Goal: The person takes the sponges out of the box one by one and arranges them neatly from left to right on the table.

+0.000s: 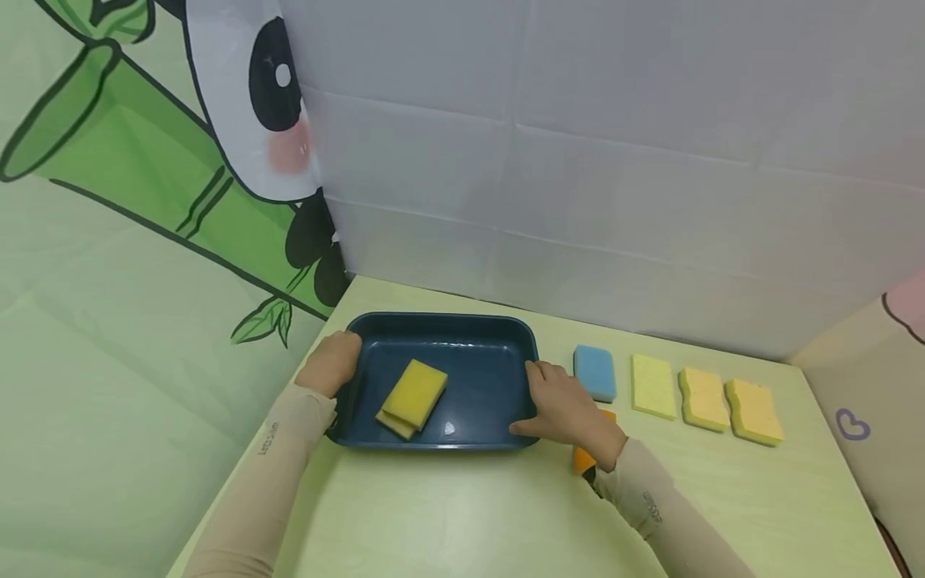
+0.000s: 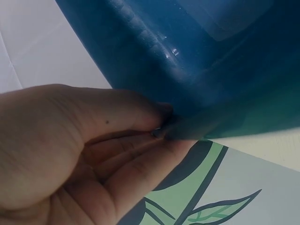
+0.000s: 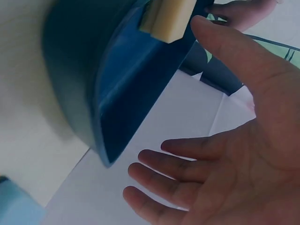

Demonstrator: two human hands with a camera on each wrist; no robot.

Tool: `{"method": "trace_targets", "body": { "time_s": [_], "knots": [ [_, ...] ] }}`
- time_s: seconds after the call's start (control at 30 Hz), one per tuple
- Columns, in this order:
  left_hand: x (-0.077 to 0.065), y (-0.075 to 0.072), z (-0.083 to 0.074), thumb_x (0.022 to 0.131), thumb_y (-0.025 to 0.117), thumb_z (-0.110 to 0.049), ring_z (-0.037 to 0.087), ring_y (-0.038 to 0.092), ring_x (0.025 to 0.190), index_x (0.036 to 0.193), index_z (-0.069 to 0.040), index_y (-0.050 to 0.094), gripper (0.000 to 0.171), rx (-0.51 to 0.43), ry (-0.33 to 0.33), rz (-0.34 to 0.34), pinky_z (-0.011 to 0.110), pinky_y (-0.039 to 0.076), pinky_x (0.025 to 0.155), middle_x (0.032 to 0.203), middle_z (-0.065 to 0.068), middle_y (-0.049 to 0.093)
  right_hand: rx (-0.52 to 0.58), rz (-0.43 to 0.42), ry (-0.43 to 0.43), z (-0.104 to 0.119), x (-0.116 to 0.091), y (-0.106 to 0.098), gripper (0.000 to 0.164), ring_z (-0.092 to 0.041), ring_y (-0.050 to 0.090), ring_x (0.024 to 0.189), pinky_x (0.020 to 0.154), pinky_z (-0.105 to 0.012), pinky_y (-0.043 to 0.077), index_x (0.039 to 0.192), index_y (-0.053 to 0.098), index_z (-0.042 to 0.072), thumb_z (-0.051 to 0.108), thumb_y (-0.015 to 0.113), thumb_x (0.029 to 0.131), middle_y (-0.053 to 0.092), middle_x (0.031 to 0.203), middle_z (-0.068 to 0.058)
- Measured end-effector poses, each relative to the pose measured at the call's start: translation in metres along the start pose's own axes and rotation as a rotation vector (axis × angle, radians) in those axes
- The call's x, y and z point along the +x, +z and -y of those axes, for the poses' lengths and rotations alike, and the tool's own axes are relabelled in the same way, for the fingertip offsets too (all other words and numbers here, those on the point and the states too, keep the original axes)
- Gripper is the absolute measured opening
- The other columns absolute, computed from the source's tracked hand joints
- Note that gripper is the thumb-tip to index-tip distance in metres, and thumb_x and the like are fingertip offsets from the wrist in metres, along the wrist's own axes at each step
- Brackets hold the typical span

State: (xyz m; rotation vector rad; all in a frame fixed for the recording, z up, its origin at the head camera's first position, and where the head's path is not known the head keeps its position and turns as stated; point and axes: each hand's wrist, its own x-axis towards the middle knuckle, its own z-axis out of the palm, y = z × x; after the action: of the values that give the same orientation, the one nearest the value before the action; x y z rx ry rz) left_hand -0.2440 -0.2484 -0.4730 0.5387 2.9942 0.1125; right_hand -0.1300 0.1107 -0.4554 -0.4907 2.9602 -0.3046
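Observation:
A dark blue rectangular basin (image 1: 477, 385) sits on the table at the left. Two sponges lie stacked in it: a yellow sponge (image 1: 419, 392) overlaps a paler sponge (image 1: 394, 425). My left hand (image 1: 331, 363) pinches the basin's left wall, thumb inside and fingers outside, as the left wrist view shows. At the right rim is my right hand (image 1: 567, 405), its fingers extended and spread; the right wrist view shows its palm (image 3: 234, 173) facing the basin with nothing held.
Right of the basin stands a row of sponges: blue (image 1: 595, 373), pale yellow (image 1: 654, 386), and two wavy-edged ones (image 1: 704, 399), (image 1: 754, 411) orange on top. An orange item (image 1: 584, 461) is partly hidden beneath my right wrist. A white wall sheet (image 1: 578, 201) borders the table's back.

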Motion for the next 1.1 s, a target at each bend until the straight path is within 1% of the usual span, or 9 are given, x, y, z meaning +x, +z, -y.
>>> {"method": "trace_targets", "body": {
  "time_s": [0.1, 0.2, 0.4, 0.57, 0.7, 0.87, 1.1],
  "knots": [
    [-0.001, 0.000, 0.000, 0.086, 0.055, 0.018, 0.040, 0.065, 0.085, 0.086, 0.008, 0.064, 0.013, 0.002, 0.002, 0.001, 0.050, 0.054, 0.077, 0.084, 0.023, 0.064, 0.006, 0.008, 0.008, 0.014, 0.005, 0.004, 0.105, -0.043, 0.044, 0.131, 0.101, -0.056, 0.042, 0.147, 0.035, -0.011, 0.052, 0.082, 0.077, 0.043, 0.146, -0.027],
    [-0.001, -0.002, 0.003, 0.085, 0.055, 0.018, 0.039, 0.065, 0.084, 0.085, 0.008, 0.064, 0.013, 0.005, -0.006, 0.006, 0.049, 0.054, 0.077, 0.084, 0.022, 0.064, 0.009, 0.012, -0.009, 0.029, 0.015, 0.010, 0.105, -0.042, 0.045, 0.131, 0.101, -0.054, 0.043, 0.147, 0.036, -0.010, 0.054, 0.081, 0.077, 0.043, 0.146, -0.027],
    [0.000, -0.001, 0.011, 0.086, 0.056, 0.018, 0.039, 0.065, 0.085, 0.087, 0.009, 0.064, 0.013, 0.010, -0.018, 0.012, 0.049, 0.054, 0.077, 0.085, 0.022, 0.064, 0.003, 0.014, -0.050, 0.061, 0.039, 0.018, 0.107, -0.040, 0.043, 0.132, 0.102, -0.052, 0.043, 0.148, 0.036, -0.008, 0.061, 0.077, 0.078, 0.042, 0.148, -0.024],
    [0.001, 0.001, 0.016, 0.086, 0.055, 0.019, 0.040, 0.065, 0.086, 0.086, 0.008, 0.064, 0.014, 0.016, -0.008, -0.003, 0.049, 0.054, 0.079, 0.085, 0.022, 0.064, -0.017, 0.014, -0.081, 0.088, 0.059, 0.026, 0.106, -0.037, 0.044, 0.133, 0.102, -0.051, 0.044, 0.149, 0.037, -0.005, 0.064, 0.075, 0.078, 0.043, 0.148, -0.021],
    [0.002, 0.001, 0.016, 0.085, 0.055, 0.019, 0.040, 0.065, 0.086, 0.086, 0.008, 0.064, 0.014, 0.016, 0.000, -0.013, 0.049, 0.053, 0.079, 0.085, 0.023, 0.064, -0.028, 0.000, -0.092, 0.103, 0.069, 0.030, 0.102, -0.035, 0.048, 0.127, 0.099, -0.049, 0.046, 0.146, 0.040, -0.004, 0.062, 0.076, 0.078, 0.047, 0.144, -0.019],
    [0.002, 0.000, 0.014, 0.085, 0.055, 0.019, 0.039, 0.065, 0.086, 0.087, 0.009, 0.064, 0.014, 0.005, -0.019, -0.005, 0.049, 0.054, 0.078, 0.086, 0.022, 0.064, -0.046, -0.012, -0.085, 0.120, 0.082, 0.033, 0.098, -0.029, 0.052, 0.114, 0.092, -0.045, 0.049, 0.143, 0.044, -0.003, 0.062, 0.076, 0.078, 0.052, 0.136, -0.016],
    [0.001, -0.001, 0.015, 0.086, 0.056, 0.018, 0.038, 0.066, 0.086, 0.089, 0.008, 0.065, 0.014, 0.011, -0.041, 0.006, 0.049, 0.054, 0.078, 0.087, 0.022, 0.065, -0.078, 0.001, -0.072, 0.142, 0.103, 0.046, 0.097, -0.027, 0.051, 0.110, 0.092, -0.044, 0.048, 0.142, 0.044, -0.001, 0.065, 0.075, 0.077, 0.052, 0.130, -0.014]
  ]
}}
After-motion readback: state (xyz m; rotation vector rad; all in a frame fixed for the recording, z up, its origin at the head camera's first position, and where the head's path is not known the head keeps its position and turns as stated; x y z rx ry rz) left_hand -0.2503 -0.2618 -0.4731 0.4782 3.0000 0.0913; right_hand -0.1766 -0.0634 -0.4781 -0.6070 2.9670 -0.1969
